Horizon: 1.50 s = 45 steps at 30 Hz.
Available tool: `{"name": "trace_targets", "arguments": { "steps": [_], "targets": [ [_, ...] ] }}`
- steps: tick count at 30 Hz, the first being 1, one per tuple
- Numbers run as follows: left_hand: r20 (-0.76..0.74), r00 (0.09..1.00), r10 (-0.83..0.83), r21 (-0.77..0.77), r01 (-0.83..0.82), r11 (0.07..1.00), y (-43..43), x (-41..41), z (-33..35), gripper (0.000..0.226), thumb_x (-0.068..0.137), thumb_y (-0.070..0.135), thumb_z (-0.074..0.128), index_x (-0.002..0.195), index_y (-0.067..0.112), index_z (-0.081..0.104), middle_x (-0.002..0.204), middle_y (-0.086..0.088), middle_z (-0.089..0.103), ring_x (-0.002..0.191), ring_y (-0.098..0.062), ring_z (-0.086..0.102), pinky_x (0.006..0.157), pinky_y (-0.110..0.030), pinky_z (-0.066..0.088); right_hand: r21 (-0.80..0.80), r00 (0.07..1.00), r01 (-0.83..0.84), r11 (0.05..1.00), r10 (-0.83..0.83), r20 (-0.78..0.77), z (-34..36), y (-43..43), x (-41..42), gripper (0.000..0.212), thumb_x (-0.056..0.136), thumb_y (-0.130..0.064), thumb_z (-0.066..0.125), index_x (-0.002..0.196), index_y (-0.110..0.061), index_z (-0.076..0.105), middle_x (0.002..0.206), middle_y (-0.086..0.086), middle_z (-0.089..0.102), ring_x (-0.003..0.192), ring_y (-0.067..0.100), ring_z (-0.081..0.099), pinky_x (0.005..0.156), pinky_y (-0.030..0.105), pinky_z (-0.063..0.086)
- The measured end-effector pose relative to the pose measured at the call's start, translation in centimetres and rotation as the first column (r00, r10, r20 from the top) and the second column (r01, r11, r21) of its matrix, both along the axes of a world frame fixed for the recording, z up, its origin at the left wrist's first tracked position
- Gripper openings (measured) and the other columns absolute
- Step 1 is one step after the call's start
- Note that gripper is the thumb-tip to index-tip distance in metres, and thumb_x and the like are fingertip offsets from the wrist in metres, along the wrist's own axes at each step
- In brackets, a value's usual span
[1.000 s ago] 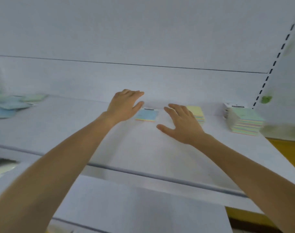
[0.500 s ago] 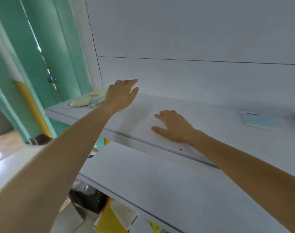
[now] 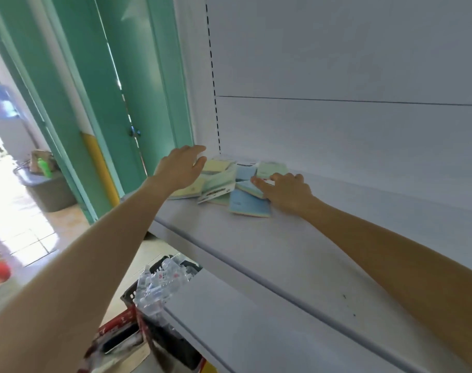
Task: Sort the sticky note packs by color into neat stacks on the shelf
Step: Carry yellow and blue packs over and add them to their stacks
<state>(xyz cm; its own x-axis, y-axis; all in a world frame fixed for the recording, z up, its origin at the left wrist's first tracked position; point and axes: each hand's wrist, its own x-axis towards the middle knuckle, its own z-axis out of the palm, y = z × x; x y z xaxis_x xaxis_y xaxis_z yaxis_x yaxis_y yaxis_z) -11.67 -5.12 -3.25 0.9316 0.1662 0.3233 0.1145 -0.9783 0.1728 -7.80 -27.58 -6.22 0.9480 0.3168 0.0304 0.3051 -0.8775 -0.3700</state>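
Packs: jumbled pile of sticky note packs (image 3: pixel 224 184), right between the hands at the shelf (image 3: pixel 283 251) end
Changed: half a sec ago both hands were over bare shelf, now they've reached the pile
Left hand (image 3: pixel 182 168): open, fingers straight, over a yellow pack (image 3: pixel 216 166)
Right hand (image 3: pixel 288 193): on a blue pack (image 3: pixel 249 188), gripping or just touching, can't tell
Meaning: next pick probably coming, pile's still unsorted

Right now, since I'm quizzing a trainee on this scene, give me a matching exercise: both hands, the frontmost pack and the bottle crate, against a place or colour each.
Things: 1 left hand; 2 right hand; 3 frontmost pack; 4 bottle crate.
Matches: A down by the lower shelf; B at the yellow packs; C blue-topped; D at the heap's right side.
Pairs: 1-B; 2-D; 3-C; 4-A.
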Motion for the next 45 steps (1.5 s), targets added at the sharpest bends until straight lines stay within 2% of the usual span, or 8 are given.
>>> {"name": "trace_targets", "arguments": {
  "steps": [7,11,15,25,31,35,40,45],
  "targets": [
    [-0.193,0.978,-0.086,-0.118,0.064,0.991,4.8,6.9,-1.9,0.043,0.098,0.033,0.032,0.138,0.018,0.039,0.142,-0.017,0.044,0.13,-0.034,0.04,0.11,-0.042,0.032,-0.049,0.995,-0.048,0.998,0.044,-0.093,-0.5,0.0,2.5,0.075,0.077,-0.075,0.03,0.126,-0.022,0.048,0.124,0.015,0.053,0.12,0.035,0.041,0.099,0.04,0.031],
    [-0.279,0.951,-0.133,-0.15,0.093,0.984,4.9,10.8,-2.2,0.049,0.097,0.039,0.032,0.142,0.02,0.031,0.15,-0.013,0.035,0.136,-0.031,0.035,0.111,-0.037,0.028,0.072,0.993,-0.048,0.996,0.056,-0.106,0.2,-1.2,2.1,0.062,0.087,-0.05,0.05,0.137,-0.015,0.039,0.138,0.01,0.047,0.126,0.028,0.044,0.102,0.033,0.033],
    [-0.409,0.911,-0.058,-0.111,0.014,0.994,5.0,13.6,-3.0,0.067,0.09,0.057,0.035,0.144,0.019,0.025,0.154,-0.009,0.027,0.14,-0.031,0.029,0.114,-0.039,0.025,0.06,0.988,0.127,0.99,-0.121,-0.093,0.0,-1.5,1.6,0.074,0.079,-0.057,0.056,0.138,-0.014,0.038,0.142,0.011,0.045,0.132,0.029,0.039,0.108,0.035,0.028],
    [-0.229,0.949,-0.217,-0.349,0.128,0.928,4.8,15.8,-2.3,0.067,0.079,0.025,0.071,0.134,0.004,0.04,0.143,-0.016,0.04,0.13,-0.032,0.041,0.103,-0.035,0.036,0.361,0.938,0.346,0.866,-0.326,-0.118,-0.2,1.0,-0.7,0.05,0.083,-0.017,0.064,0.131,-0.015,0.047,0.131,0.012,0.051,0.11,0.022,0.052,0.094,0.029,0.039],
    [0.074,0.969,-0.235,-0.689,0.22,0.691,6.0,15.6,-1.9,0.051,0.081,-0.002,0.055,0.128,0.015,0.049,0.137,-0.016,0.044,0.121,-0.032,0.048,0.088,-0.033,0.044,0.574,0.917,0.386,0.722,-0.369,-0.152,0.4,2.0,-1.6,0.047,0.081,0.003,0.057,0.124,-0.015,0.054,0.125,0.015,0.055,0.092,0.02,0.049,0.07,0.029,0.042],
    [0.247,0.948,-0.2,-0.797,0.316,0.514,4.3,14.6,-0.6,0.052,0.082,-0.003,0.039,0.128,0.019,0.048,0.134,-0.015,0.048,0.088,-0.021,0.051,0.069,-0.025,0.043,0.614,0.873,0.48,0.627,-0.407,-0.267,0.5,1.1,-2.6,0.044,0.082,0.009,0.047,0.121,-0.011,0.057,0.113,0.014,0.051,0.096,0.021,0.049,0.094,0.033,0.045],
    [0.218,0.892,-0.395,-0.855,0.37,0.365,-1.5,12.9,0.8,0.051,0.086,-0.003,0.036,0.131,0.018,0.049,0.082,0.004,0.046,0.064,-0.008,0.042,0.045,-0.006,0.041,0.678,0.847,0.48,0.556,-0.494,-0.195,1.0,-1.9,-5.0,0.043,0.082,0.01,0.047,0.12,-0.009,0.058,0.111,0.005,0.052,0.095,0.021,0.054,0.087,0.031,0.048],
    [0.222,0.787,-0.575,-0.861,0.435,0.263,-9.8,11.0,1.2,0.053,0.081,-0.013,0.041,0.125,0.014,0.053,0.078,-0.002,0.047,0.068,-0.015,0.048,0.06,-0.022,0.043,0.734,0.811,0.474,0.486,-0.567,-0.147,0.9,-8.0,-8.8,0.041,0.083,0.012,0.047,0.118,-0.007,0.058,0.116,0.009,0.051,0.096,0.023,0.053,0.087,0.033,0.049]
  ]
}}
